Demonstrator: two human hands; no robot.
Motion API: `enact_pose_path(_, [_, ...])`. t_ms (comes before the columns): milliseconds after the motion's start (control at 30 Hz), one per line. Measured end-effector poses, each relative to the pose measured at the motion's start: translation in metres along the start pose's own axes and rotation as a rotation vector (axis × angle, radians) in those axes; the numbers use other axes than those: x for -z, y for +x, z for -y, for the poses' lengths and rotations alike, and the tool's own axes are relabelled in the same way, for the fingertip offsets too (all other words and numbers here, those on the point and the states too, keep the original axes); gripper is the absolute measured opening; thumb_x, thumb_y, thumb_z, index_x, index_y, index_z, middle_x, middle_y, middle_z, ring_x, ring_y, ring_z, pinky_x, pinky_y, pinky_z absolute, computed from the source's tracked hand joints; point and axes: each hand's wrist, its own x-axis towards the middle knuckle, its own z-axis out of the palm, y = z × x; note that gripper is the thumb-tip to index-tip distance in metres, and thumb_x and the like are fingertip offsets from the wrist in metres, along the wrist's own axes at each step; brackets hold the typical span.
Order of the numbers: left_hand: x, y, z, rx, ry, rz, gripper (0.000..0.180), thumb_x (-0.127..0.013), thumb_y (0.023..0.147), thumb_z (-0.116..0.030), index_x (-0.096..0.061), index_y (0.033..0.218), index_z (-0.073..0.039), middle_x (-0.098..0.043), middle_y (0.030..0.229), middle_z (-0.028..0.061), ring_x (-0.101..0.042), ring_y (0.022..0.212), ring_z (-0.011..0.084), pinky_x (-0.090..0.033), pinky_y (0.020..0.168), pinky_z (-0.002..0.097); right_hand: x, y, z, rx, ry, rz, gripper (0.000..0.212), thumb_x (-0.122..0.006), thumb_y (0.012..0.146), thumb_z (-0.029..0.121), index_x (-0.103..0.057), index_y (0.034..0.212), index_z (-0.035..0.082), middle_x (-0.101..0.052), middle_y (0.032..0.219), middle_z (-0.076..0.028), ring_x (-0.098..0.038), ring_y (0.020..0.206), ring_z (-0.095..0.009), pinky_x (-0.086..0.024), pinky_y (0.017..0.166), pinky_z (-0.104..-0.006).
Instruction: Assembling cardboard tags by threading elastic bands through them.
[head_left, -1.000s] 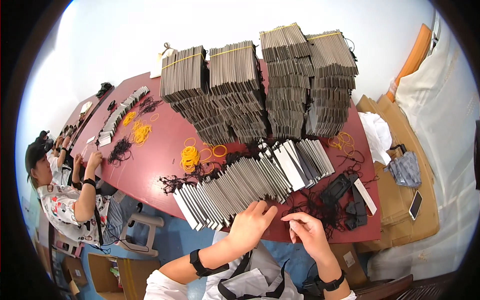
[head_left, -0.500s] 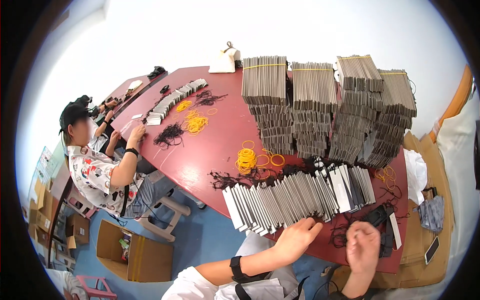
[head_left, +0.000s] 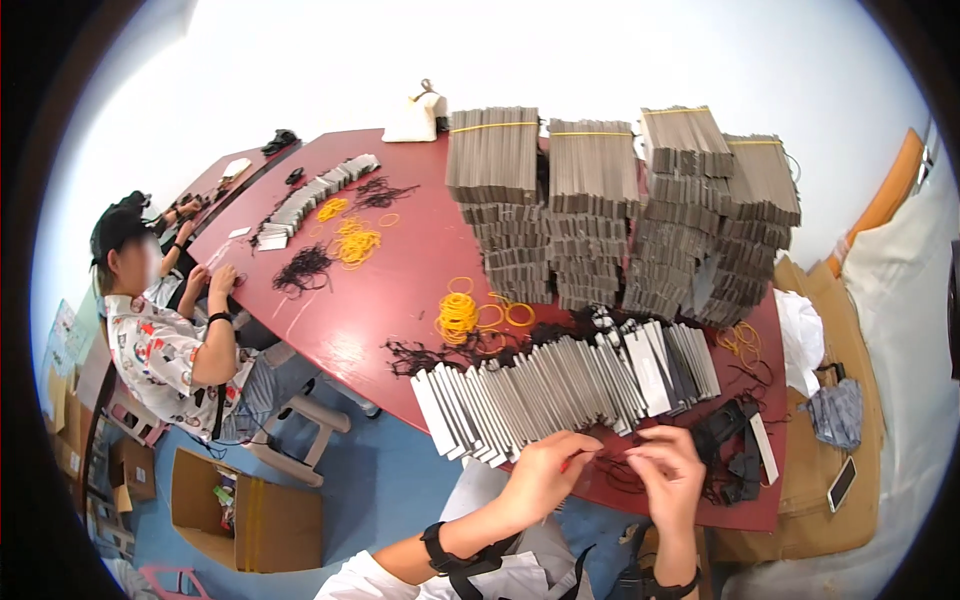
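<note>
My left hand is over the table's front edge, thumb and fingers pinched together, with a small red spot showing at the fingers. Facing it, my right hand has its fingertips brought together in a pinch. Whatever they grip is too thin to make out. Thin black cords lie on the table behind and between the two hands. Just beyond my left hand leans a long row of flat grey and white strips, standing on edge. A black strap-like bundle and a white strip lie beside my right hand.
Tall stacks of banded grey strips stand at the back of the red table. Yellow rubber bands lie left of them. At left sits a co-worker. A cardboard box is on the floor; a phone lies right.
My hands have come closer together, the right one moving left and its fingers lowering towards the left. The whole view has shifted slightly, so the table appears further left.
</note>
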Motion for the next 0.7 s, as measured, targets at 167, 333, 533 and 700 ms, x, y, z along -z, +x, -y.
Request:
enact_pose_path(167, [-0.005,-0.005,0.006,0.283,-0.322,0.053,0.022,-0.062,0.086,-0.001,-0.066,0.107,-0.003,-0.070,0.099,0.0083,-0.067,0.091,0.0146,-0.053,0.079,0.0262,-0.015,-0.019,-0.007,-0.259,0.229,0.134,0.013,-0.062,0.089,0.004,-0.066,0.097,-0.004,-0.067,0.081,-0.009,-0.061,0.065,-0.010,-0.050,0.060,-0.0205])
enact_pose_path(333, [-0.008,-0.010,0.002,0.302,-0.305,0.021,0.029,-0.063,0.085,-0.001,-0.062,0.114,-0.002,-0.071,0.098,0.0087,-0.068,0.093,0.0157,-0.053,0.079,0.0265,-0.020,-0.028,-0.008,-0.283,0.320,0.133,0.030,-0.052,0.094,0.008,-0.049,0.122,-0.001,-0.061,0.074,-0.006,-0.056,0.061,-0.008,-0.047,0.054,-0.0197])
enact_pose_path(533, [-0.007,-0.012,-0.006,0.280,-0.215,0.005,0.035,-0.064,0.084,-0.002,-0.059,0.118,-0.003,-0.071,0.096,0.0083,-0.069,0.090,0.0163,-0.053,0.077,0.0265,-0.021,-0.026,-0.009,-0.295,0.388,0.136,0.033,-0.053,0.093,0.007,-0.045,0.124,0.001,-0.058,0.071,-0.004,-0.050,0.057,-0.005,-0.040,0.051,-0.0181])
enact_pose_path(700, [-0.008,-0.013,-0.006,0.279,-0.218,0.004,0.036,-0.066,0.083,-0.003,-0.059,0.118,-0.003,-0.071,0.096,0.0088,-0.069,0.089,0.0164,-0.054,0.076,0.0265,-0.024,-0.025,-0.010,-0.325,0.426,0.141,0.029,-0.055,0.091,0.004,-0.047,0.119,0.001,-0.059,0.070,-0.004,-0.049,0.055,-0.005,-0.040,0.050,-0.0179])
